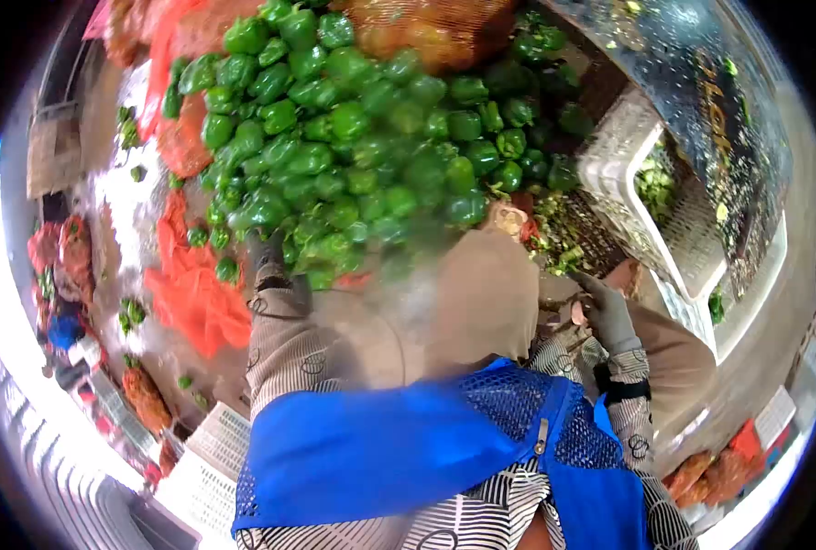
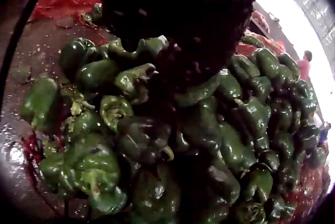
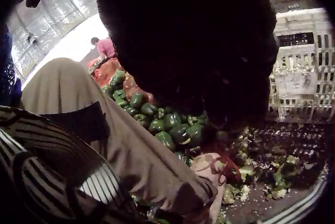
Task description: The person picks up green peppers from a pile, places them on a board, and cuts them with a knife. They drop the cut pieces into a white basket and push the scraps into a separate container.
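Observation:
Grey-gloved, my left hand (image 1: pixel 268 258) reaches into the near left edge of a big heap of green bell peppers (image 1: pixel 312 158). Its fingertips are right at a pepper (image 1: pixel 263 209); what they do there is hidden. In the left wrist view the dark glove (image 2: pixel 183 30) overlaps peppers (image 2: pixel 144 137) lying close below it. My right hand (image 1: pixel 609 316), also gloved, is beside my right knee, with a small pinkish thing (image 1: pixel 577 313) next to its fingers. The right wrist view shows that glove (image 3: pixel 188 46) only as a dark shape, and I cannot tell whether it holds anything.
White plastic crates (image 1: pixel 628 174) stand at right, with green scraps inside. Trimmings (image 1: pixel 559 243) lie on the ground near my foot (image 1: pixel 509 222). Red mesh netting (image 1: pixel 192 284) spreads left of the heap. A full mesh sack (image 1: pixel 431 32) sits behind it. A person in pink (image 3: pixel 106 47) is far back.

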Tool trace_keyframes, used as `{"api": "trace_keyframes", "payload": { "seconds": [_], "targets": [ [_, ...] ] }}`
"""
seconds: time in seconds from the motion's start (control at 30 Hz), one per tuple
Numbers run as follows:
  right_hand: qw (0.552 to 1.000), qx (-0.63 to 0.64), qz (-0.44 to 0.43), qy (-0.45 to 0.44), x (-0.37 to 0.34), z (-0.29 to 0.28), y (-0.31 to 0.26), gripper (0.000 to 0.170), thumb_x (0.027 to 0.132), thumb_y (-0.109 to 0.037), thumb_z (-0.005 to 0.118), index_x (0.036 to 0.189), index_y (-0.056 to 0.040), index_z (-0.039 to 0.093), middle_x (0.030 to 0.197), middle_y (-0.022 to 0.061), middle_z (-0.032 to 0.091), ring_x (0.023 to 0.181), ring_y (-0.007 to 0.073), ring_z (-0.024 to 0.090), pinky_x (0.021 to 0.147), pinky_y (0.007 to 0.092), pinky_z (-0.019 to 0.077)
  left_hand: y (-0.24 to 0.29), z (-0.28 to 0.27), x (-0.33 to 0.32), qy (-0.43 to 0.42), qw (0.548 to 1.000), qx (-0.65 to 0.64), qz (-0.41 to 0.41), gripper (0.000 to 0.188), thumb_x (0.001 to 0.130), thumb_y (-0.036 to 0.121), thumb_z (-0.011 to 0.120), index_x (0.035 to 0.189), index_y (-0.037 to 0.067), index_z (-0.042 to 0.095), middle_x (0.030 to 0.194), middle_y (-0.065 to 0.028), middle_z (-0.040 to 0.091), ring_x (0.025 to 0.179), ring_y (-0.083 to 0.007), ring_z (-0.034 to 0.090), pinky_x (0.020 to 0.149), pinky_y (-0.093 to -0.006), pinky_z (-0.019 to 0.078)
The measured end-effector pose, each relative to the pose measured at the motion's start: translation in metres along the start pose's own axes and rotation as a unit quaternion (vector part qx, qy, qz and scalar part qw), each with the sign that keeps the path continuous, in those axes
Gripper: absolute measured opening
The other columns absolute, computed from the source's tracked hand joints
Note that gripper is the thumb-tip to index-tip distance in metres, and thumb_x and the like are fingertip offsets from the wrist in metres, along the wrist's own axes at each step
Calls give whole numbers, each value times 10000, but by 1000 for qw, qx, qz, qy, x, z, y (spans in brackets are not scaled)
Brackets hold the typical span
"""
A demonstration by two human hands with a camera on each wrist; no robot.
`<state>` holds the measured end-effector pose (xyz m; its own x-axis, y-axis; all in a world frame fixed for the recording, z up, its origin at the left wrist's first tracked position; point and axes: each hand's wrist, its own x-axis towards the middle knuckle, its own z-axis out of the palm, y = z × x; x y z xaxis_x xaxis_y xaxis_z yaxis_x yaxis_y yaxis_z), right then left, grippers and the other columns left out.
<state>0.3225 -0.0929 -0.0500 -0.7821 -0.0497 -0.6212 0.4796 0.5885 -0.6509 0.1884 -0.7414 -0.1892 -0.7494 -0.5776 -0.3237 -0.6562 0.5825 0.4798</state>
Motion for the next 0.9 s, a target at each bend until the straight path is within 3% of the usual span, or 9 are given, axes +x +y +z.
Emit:
{"api": "trace_keyframes", "payload": {
  "seconds": [0.07, 0.1, 0.27, 0.53, 0.63, 0.7, 0.8, 0.83, 0.9],
  "targets": [
    [1000, -28, 2, 5, 2, 2, 4, 478, 822, 26, 533, 1297, -8, 567, 1176, 209, 643, 1062, 301, 636, 913, 360, 496, -20, -9, 9, -25, 994, -86, -68, 741, 783, 308, 778, 1386, 34, 446, 1399, -136, 511, 1203, -280, 536, 949, -391, 442],
    [993, -107, -33, 28, 6, 6, 14, 460, 837, 1, 509, 1293, -18, 574, 1074, 207, 685, 940, 274, 685, 848, 350, 513, -31, -1, 17, 2, 960, -273, -53, 468, 801, 171, 762, 1212, 70, 561, 1119, -64, 615, 999, -208, 596, 778, -362, 500],
    [999, -40, 4, -10, 19, 18, -6, 470, 847, -5, 536, 1316, 17, 548, 1255, 199, 626, 1134, 281, 621, 936, 323, 489, -23, -4, 58, 23, 963, -237, -125, 524, 812, 184, 750, 1261, 72, 505, 1157, -80, 597, 1029, -225, 590, 816, -382, 501],
    [998, -49, 31, -9, 18, 23, -8, 463, 855, -24, 539, 1317, 2, 550, 1237, 204, 633, 1124, 297, 627, 932, 353, 497, -9, 1, 71, 10, 968, -214, -129, 615, 828, 204, 731, 1341, 74, 416, 1217, -106, 568, 1076, -254, 581, 875, -414, 503],
    [995, -89, -33, 14, 15, 19, 0, 460, 856, 1, 542, 1316, 3, 550, 1236, 201, 634, 1125, 285, 627, 930, 338, 494, 5, -1, 65, 6, 970, -216, -109, 650, 835, 212, 724, 1371, 75, 382, 1240, -116, 557, 1093, -264, 578, 898, -426, 504],
    [1000, 22, 7, 12, 10, 14, 3, 487, 836, 61, 535, 1320, 5, 545, 1240, 185, 639, 1134, 251, 624, 937, 318, 487, 16, -9, 47, -3, 967, -240, -84, 673, 839, 217, 719, 1390, 75, 360, 1255, -122, 550, 1105, -271, 575, 912, -434, 504],
    [990, 137, 40, 17, 0, -10, -5, 560, 787, 103, 543, 1338, 6, 524, 1227, 199, 632, 1066, 249, 644, 903, 332, 515, 71, -7, 2, -57, 939, -338, -37, 708, 845, 225, 712, 1420, 76, 327, 1278, -132, 539, 1123, -282, 572, 935, -446, 505],
    [997, 30, 6, 71, 1, -20, 0, 578, 773, 101, 554, 1341, -8, 526, 1215, 206, 629, 1023, 264, 652, 894, 335, 519, 101, -3, -18, -74, 924, -373, -27, 719, 848, 227, 709, 1430, 77, 315, 1286, -135, 535, 1128, -286, 571, 942, -450, 505],
    [975, 56, -102, 189, 5, -44, 16, 564, 780, 74, 584, 1327, -65, 556, 1210, 208, 625, 1027, 286, 647, 897, 353, 515, 166, 0, -59, -96, 904, -417, -6, 743, 852, 233, 705, 1450, 77, 293, 1301, -142, 528, 1140, -293, 569, 957, -458, 506]
  ]
}}
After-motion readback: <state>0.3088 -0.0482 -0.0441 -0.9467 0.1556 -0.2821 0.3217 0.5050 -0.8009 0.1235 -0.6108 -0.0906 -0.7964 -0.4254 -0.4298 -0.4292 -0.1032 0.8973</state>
